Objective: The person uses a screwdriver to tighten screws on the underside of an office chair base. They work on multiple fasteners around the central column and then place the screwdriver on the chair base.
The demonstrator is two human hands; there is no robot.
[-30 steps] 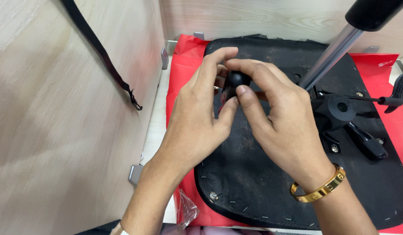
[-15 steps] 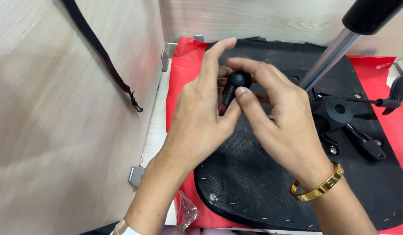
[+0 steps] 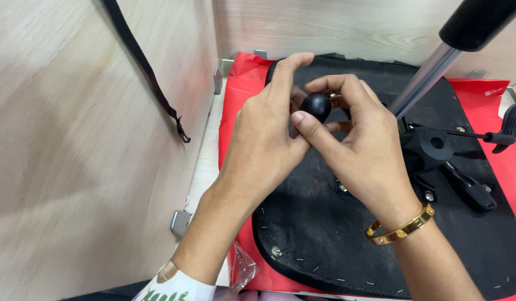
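Hands: left hand (image 3: 263,136) and right hand (image 3: 353,139) both pinching small black knob (image 3: 316,106).
Below: black seat underside (image 3: 325,234), red cloth (image 3: 238,95).
Right: metal pole (image 3: 425,75), probably in the way.

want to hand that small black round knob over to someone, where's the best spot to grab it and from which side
Probably by its rounded top, pinched from above. The black knob is a smooth ball with its upper dome bare, while the left hand and right hand close in on its flanks and underside. Whatever lies beneath it is hidden by the fingers, so the top is the only open way in.
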